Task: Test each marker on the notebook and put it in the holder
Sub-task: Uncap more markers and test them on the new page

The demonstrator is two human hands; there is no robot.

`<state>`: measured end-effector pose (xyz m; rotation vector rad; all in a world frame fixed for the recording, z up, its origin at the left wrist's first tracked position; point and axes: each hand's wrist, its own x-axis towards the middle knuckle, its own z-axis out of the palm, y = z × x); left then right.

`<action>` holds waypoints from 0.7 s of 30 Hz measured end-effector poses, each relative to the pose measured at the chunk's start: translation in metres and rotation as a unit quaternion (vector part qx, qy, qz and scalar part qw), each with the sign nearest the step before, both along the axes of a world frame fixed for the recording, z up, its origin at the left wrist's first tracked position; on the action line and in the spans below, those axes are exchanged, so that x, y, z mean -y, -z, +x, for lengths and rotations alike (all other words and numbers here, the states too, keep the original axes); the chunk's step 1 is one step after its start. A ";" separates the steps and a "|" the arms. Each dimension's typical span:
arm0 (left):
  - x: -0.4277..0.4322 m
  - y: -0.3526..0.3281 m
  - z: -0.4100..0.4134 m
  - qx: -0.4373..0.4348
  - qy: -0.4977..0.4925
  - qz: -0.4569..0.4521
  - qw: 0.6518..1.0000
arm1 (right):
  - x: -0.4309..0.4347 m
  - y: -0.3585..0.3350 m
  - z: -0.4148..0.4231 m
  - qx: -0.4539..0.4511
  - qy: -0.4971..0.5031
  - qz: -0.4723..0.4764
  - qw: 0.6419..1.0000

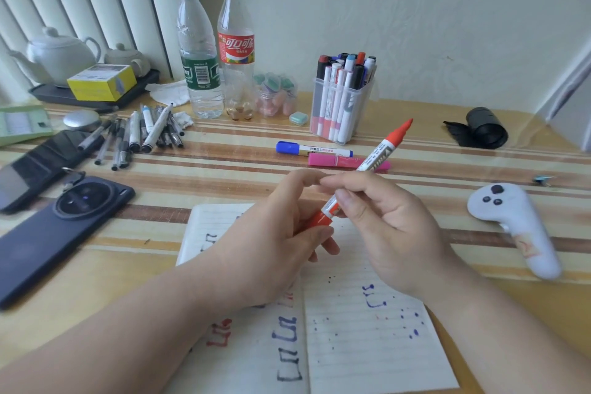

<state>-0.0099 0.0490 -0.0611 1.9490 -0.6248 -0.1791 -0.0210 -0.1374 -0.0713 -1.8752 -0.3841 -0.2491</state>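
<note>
Marker in hand: one orange marker (377, 155), held in the air above the notebook (367, 345) and not touching the page.
Hands: both are clamped on that one marker. The left hand (271, 233) curls its fingers round the lower orange end; the right hand (383, 224) pinches the white barrel just above it.
Long axis: tilted, running from the lower left end in the left hand up and away to a tapered orange end at the far right. Whether that tapered end is a cap or a bare nib cannot be told.
Key relation: the page lies directly below and toward the person, while the tapered end points away from it, so the marker would likely need turning before it can write.
Holder: one clear holder (363, 105) stands upright on the bench (224, 176), ahead of the hands. The right hand is the nearer one to it.
Loose markers: two, a blue-capped marker (315, 149) and a pink marker (332, 160), lying side by side between the hands and the holder.
Markers in holder: packed too tightly to count.
Notebook: one, lying open, with red, blue and dark test marks on both pages.
Other pens: one pile of pens (144, 133) at the far left, too overlapped to count.
</note>
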 end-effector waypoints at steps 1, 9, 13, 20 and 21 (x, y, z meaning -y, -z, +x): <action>0.000 0.001 0.000 0.007 0.002 0.006 1.000 | 0.000 0.000 0.000 -0.001 0.004 -0.007 1.000; 0.002 0.005 0.003 0.038 -0.021 -0.035 0.998 | -0.001 -0.005 -0.006 -0.007 -0.028 -0.041 0.999; -0.003 0.001 0.006 0.056 -0.062 0.016 0.996 | 0.005 -0.013 -0.006 -0.040 0.000 -0.075 0.996; -0.005 -0.001 0.008 -0.103 -0.007 -0.104 0.989 | 0.008 -0.012 0.003 0.056 0.128 -0.207 0.968; -0.006 -0.002 0.010 -0.113 -0.002 -0.117 0.987 | 0.006 -0.014 0.002 0.060 0.122 -0.215 0.967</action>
